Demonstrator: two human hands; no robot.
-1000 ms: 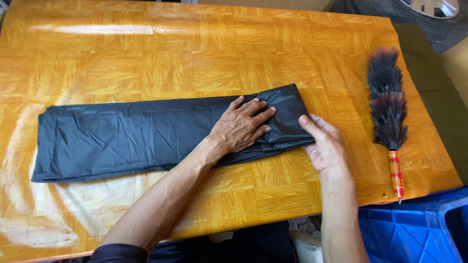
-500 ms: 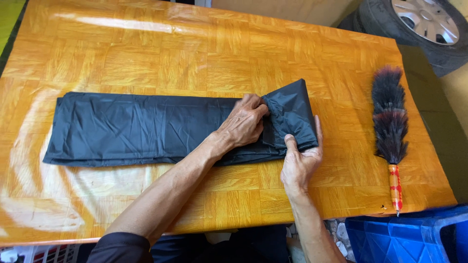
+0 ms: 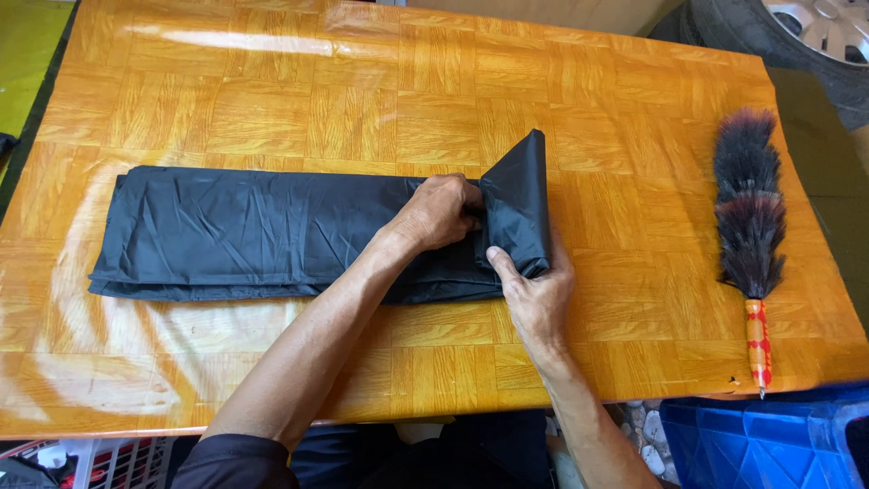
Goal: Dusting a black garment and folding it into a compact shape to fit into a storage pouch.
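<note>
A long black cloth (image 3: 262, 231), folded into a flat strip, lies across the glossy orange wooden table (image 3: 362, 91). Its right end is turned up and over towards the left, standing as a raised flap. My left hand (image 3: 441, 211) presses down on the cloth just left of that flap, fingers curled at the fold. My right hand (image 3: 536, 294) grips the flap's lower edge from the near side, thumb on top of the fabric.
A dark feather duster (image 3: 748, 213) with an orange-red handle lies along the table's right side. A blue plastic crate (image 3: 769, 444) sits below the near right corner. A car wheel (image 3: 806, 36) stands beyond the far right corner. A white basket (image 3: 90, 457) shows at lower left.
My right hand took hold of the cloth's right end and has lifted and folded it leftward. My left hand went from flat on the cloth to curled at the fold line.
</note>
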